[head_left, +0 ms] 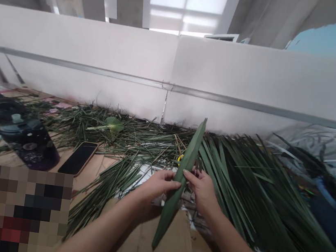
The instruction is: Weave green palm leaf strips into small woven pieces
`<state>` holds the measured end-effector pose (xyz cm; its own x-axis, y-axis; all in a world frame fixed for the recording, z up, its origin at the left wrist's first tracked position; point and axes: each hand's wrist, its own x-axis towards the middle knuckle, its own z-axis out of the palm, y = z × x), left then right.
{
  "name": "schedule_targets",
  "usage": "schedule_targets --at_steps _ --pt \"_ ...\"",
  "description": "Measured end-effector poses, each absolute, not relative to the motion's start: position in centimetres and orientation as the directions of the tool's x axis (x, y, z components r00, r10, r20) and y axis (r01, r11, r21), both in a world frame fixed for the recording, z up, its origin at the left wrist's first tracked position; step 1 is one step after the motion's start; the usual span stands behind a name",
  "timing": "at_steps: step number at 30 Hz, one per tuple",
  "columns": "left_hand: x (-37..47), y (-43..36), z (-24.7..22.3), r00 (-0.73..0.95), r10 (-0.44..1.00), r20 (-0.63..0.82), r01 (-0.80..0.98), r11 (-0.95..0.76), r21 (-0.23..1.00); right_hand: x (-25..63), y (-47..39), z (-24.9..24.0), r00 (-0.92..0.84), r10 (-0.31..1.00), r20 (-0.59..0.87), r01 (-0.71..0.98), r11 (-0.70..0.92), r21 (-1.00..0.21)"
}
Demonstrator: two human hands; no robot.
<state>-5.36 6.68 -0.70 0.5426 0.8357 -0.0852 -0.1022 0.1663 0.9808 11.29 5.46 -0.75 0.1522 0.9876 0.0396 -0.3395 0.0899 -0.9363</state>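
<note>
A long green palm leaf [174,197], narrow at both ends, is held up at a slant over the table. My left hand [160,185] pinches its left edge near the middle, thumb on top. From the right side my right hand [201,186] grips the same leaf, with its thumb pressed on the upper face and the other fingers partly hidden behind. Just behind the leaf, a bit of a yellow ring-shaped thing [179,159] shows. A pile of long green leaves [240,189] lies to the right of my right hand. Thin cut leaf strips [107,188] lie left of my left hand.
A smartphone [78,158] and a dark water bottle [28,140] stand or lie at the left. A small fan-shaped leaf [114,125] rests on more strips. White panels [79,44] rise behind the table. A blue container [331,205] is at far right. The lower left corner is pixelated.
</note>
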Motion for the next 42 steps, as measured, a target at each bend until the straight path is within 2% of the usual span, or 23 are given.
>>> schedule_targets --at_steps 5,12,18,25,32,37,42 --pt "-5.3 6.3 -0.8 0.570 0.816 -0.095 -0.078 0.169 0.983 11.7 5.7 -0.6 0.266 0.963 0.039 -0.365 0.138 -0.921" --pt "-5.0 6.8 -1.3 0.512 0.857 -0.066 -0.124 0.150 0.981 11.4 5.5 -0.9 0.152 0.988 0.012 -0.342 0.064 -0.937" --pt "-5.6 6.2 -0.3 0.589 0.800 -0.112 -0.077 0.194 0.978 11.9 5.9 -0.9 0.308 0.951 0.030 -0.353 0.143 -0.925" --pt "-5.0 7.0 -1.0 0.483 0.875 -0.016 -0.120 0.084 0.989 11.3 5.3 -0.9 0.097 0.994 0.052 -0.306 0.080 -0.949" --pt "-5.0 6.4 -0.7 0.492 0.869 -0.047 -0.083 0.101 0.991 11.4 5.4 -0.5 0.219 0.975 0.049 -0.332 0.122 -0.935" --pt "-4.9 6.4 -0.6 0.477 0.879 -0.021 -0.070 0.062 0.996 11.2 5.4 -0.2 0.194 0.981 0.001 -0.387 0.077 -0.919" --pt "-5.7 6.6 0.2 0.502 0.864 -0.030 -0.055 0.067 0.996 11.9 5.8 0.2 0.258 0.966 0.020 -0.381 0.121 -0.917"
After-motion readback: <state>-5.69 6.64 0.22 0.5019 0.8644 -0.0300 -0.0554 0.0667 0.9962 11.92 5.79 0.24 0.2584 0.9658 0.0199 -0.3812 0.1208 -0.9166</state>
